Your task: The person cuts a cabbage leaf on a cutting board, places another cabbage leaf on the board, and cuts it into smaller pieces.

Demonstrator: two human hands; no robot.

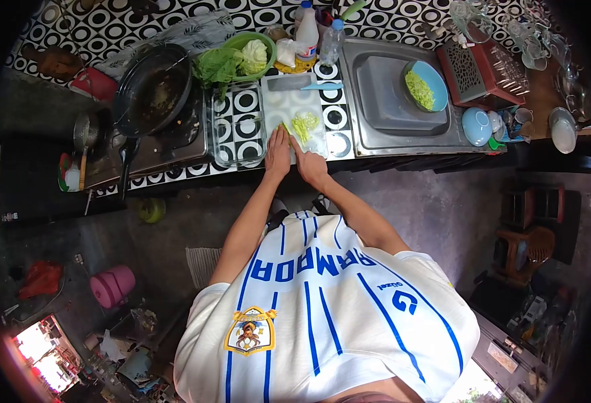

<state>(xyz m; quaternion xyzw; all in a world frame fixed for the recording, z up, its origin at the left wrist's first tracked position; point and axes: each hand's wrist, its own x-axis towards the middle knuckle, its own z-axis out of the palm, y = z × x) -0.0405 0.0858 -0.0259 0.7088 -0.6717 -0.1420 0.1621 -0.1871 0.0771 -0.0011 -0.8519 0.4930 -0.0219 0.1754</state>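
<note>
Landmark is the white cutting board [289,107] on the desk [339,144], which carries a black-and-white circle pattern; chopped green vegetable [304,123] lies in a small pile on the board's near half; left hand [278,152] rests at the board's near edge, fingers [281,131] pressed together and stretched flat toward the pile; right hand [311,165] sits just beside it at the board's near right corner, touching the board edge, whether its fingers pinch anything cannot be told; a pale blue knife [322,86] lies across the board's far right edge; left of the board a clear glass dish [236,127], beyond that a dark wok [153,88] on a stove; behind the board a green bowl [262,41] with leafy greens [225,64], and plastic bottles [307,30] near the tiled wall; right of the board a steel sink [403,101] holding a blue bowl [436,79] of shredded greens; further right a red dish rack [480,67] with glasses; floor below the desk is bare grey concrete [174,228]; a pink bucket [113,285] stands on it well left of the person; a wooden chair [530,248] stands far right.
</note>
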